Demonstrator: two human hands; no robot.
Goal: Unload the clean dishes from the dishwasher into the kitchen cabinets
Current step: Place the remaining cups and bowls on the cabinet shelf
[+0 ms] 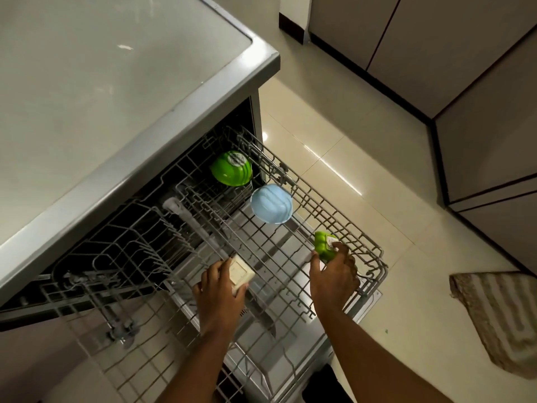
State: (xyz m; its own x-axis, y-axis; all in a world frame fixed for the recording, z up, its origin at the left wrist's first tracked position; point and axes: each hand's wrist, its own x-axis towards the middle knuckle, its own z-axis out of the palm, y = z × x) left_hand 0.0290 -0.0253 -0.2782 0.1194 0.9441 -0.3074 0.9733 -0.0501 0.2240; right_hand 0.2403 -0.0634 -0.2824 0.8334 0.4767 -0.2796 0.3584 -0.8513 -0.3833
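Observation:
The dishwasher's grey wire rack (374,257) is pulled out over the open door. My left hand (220,295) grips a small cream square dish (240,274) near the rack's middle. My right hand (334,277) holds a small green ribbed cup (324,246) at the rack's right side, thumb and fingers curled round it. A light blue bowl (271,203) lies upside down in the rack further back. Behind it a green bowl (231,168) sits upside down, half under the counter edge.
A grey countertop (101,97) overhangs the dishwasher on the left. Beige cabinet doors (479,112) line the far right wall. A striped mat (502,315) lies on the tiled floor at the right. A knife blade (263,315) lies in the rack under my left wrist.

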